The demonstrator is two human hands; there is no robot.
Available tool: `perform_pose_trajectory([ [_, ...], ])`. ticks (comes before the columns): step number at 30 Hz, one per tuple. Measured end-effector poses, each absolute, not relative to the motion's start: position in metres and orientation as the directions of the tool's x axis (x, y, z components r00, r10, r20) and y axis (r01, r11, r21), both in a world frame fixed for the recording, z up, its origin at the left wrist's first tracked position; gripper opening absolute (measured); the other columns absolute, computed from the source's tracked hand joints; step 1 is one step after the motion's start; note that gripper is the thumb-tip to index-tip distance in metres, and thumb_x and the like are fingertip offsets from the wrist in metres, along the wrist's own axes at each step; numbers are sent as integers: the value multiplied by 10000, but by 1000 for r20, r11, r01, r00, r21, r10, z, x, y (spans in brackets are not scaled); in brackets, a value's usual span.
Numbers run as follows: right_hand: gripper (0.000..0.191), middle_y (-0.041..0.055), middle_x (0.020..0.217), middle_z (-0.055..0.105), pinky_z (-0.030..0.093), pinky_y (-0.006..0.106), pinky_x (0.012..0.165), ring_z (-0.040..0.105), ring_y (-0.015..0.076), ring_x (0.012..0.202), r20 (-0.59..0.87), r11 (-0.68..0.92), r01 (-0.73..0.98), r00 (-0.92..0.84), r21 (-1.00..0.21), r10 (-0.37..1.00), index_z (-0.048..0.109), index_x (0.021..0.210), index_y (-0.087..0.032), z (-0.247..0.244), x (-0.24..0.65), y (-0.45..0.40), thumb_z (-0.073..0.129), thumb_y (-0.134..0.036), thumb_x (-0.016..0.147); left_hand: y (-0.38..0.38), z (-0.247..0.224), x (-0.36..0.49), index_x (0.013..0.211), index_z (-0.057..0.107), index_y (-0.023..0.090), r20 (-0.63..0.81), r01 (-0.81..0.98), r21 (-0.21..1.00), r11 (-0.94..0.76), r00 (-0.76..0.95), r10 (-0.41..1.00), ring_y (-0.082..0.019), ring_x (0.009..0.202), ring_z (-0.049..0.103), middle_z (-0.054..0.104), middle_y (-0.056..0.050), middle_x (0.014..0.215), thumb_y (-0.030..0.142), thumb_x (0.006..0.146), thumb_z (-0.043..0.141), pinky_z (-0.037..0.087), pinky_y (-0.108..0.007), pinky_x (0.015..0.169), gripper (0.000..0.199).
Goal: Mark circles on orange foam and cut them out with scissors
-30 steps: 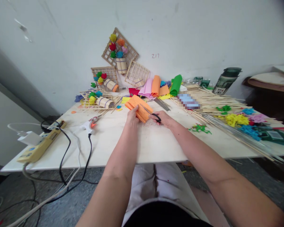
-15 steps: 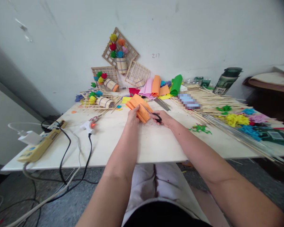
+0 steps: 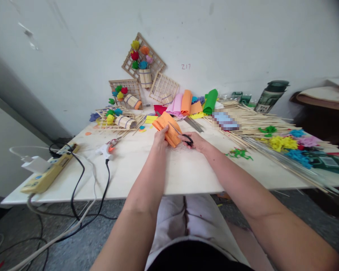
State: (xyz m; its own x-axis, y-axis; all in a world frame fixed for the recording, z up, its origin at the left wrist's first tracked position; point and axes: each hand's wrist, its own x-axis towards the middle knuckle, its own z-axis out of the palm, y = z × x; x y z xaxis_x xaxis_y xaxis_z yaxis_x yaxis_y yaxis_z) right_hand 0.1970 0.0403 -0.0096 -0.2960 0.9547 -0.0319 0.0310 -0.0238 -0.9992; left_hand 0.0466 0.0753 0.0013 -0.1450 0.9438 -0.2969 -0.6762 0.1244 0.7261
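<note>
The left hand (image 3: 160, 136) holds a folded orange paper (image 3: 167, 127) above the far middle of the desk (image 3: 186, 169), its fingers closed on the near edge. The right hand (image 3: 196, 141) grips black-handled scissors (image 3: 183, 137), fingers closed through the handles; the blades lie on the paper.

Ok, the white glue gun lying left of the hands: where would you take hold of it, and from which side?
Judging by its pose, grip the white glue gun around its white body, coming from above. It lies flat on the pale wooden tabletop, its black cord trails toward the near edge, and its orange end is best avoided.
</note>
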Motion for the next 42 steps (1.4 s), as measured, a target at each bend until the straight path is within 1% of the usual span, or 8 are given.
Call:
perform_pose_trajectory([
  [5, 279, -48, 469, 480, 219, 168, 310, 343, 32, 326, -36, -20, 61, -275, -998, 961, 580, 710, -137, -8, 195, 39, 688, -393, 734, 75, 2, 46, 840, 638, 147, -299, -683, 719, 131, -133, 945, -234, 861, 679, 695, -67, 767, 119, 752, 662, 536, -376, 843, 95],
  [14, 248, -52, 436, 450, 206, 169, 306, 321, 32, 316, -11, 8, 77, -246, -997, 969, 577, 662, -137, -9, 193, 40, 664, -354, 744, 76, 3, 44, 864, 641, 133, -314, -695, 704, 145, -121, 942, -230, 831, 683, 699, -86, 801, 111, 750, 660, 540, -375, 831, 118],
  [18, 207, -61, 421, 438, 208, 179, 301, 306, 36, 306, -8, 10, 73, -234, -997, 972, 623, 718, -130, -11, 191, 42, 674, -331, 728, 77, 2, 43, 832, 635, 138, -305, -700, 701, 134, -124, 944, -234, 833, 684, 695, -80, 786, 107, 759, 645, 538, -392, 838, 80],
  [22, 204, -61, 412, 429, 210, 180, 301, 298, 35, 307, 1, 15, 59, -224, -998, 975, 630, 717, -126, -12, 190, 42, 686, -321, 723, 78, 0, 43, 810, 629, 143, -307, -716, 687, 127, -127, 943, -227, 839, 682, 690, -74, 773, 114, 759, 651, 535, -380, 841, 62],
  [25, 193, -62, 407, 431, 219, 174, 300, 311, 40, 311, -11, -1, 46, -228, -999, 974, 652, 766, -121, -13, 189, 44, 689, -305, 720, 81, -2, 42, 809, 625, 149, -298, -726, 680, 103, -145, 944, -227, 860, 680, 690, -70, 781, 124, 751, 667, 535, -372, 840, 76],
  [31, 228, -64, 412, 455, 242, 168, 299, 324, 49, 309, -15, -25, -37, -258, -999, 966, 656, 860, -137, -13, 189, 43, 686, -309, 714, 83, -5, 42, 799, 618, 151, -260, -711, 700, 66, -167, 951, -218, 846, 683, 690, -59, 769, 108, 754, 658, 537, -369, 838, 75],
  [34, 258, -59, 435, 477, 257, 167, 301, 341, 50, 315, -18, -21, -12, -247, -1000, 969, 651, 892, -141, -12, 190, 41, 683, -336, 725, 80, -5, 44, 793, 622, 147, -251, -693, 718, 65, -170, 953, -219, 830, 684, 686, -59, 744, 109, 755, 660, 541, -364, 827, 65],
  [42, 264, -53, 458, 495, 265, 173, 318, 357, 45, 320, -9, -7, 7, -239, -1000, 971, 610, 763, -151, -10, 191, 39, 677, -402, 720, 77, -4, 50, 860, 637, 137, -243, -670, 738, 81, -152, 958, -215, 767, 693, 694, -57, 722, 131, 704, 722, 556, -340, 784, 178],
])
